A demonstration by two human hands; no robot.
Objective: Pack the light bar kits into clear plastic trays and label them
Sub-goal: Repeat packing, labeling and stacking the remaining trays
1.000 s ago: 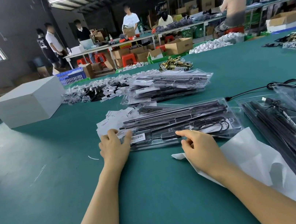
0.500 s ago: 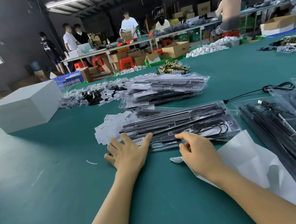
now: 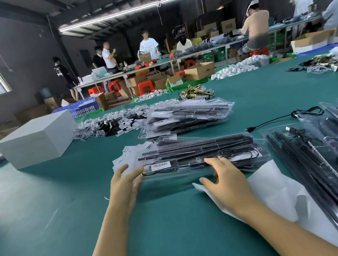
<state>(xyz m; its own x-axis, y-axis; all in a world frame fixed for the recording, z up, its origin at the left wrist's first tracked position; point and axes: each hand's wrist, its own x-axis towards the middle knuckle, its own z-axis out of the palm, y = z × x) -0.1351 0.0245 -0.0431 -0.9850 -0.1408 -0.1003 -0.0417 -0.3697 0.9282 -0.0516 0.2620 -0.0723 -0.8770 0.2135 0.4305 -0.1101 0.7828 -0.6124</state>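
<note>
Well to the left of the packed clear tray (image 3: pixel 203 157) sits a white box (image 3: pixel 36 139) on the green table (image 3: pixel 44 212). Just left of the tray, partly under its near-left end, lies a fan of white label slips (image 3: pixel 124 158). The left hand (image 3: pixel 126 186) takes that left end: its fingers are spread a little apart and curled round the tray's corner, thumb over the top beside the barcode label (image 3: pixel 159 166), the others apparently beneath, though their tips are hidden.

The tray itself lies across the table in front of the person, its near edge seemingly raised a little off the cloth, with black light bars (image 3: pixel 195 147) and a coiled cable inside. It looks light but long and thin-walled, so it will probably flex or pop open if lifted from one end; the smooth plastic is likely slippery. Holding both ends or the long edge, with support from below, seems safest.

The right hand (image 3: pixel 226 182) meets the tray's near long edge right of centre, fingers slightly parted and bent over the rim, thumb low beside a white sheet (image 3: pixel 278 188). Whether it truly clamps the rim I cannot tell.

Beyond the tray rests a stack of finished trays (image 3: pixel 186 116); to its right, more bagged bars (image 3: pixel 332 158).
</note>
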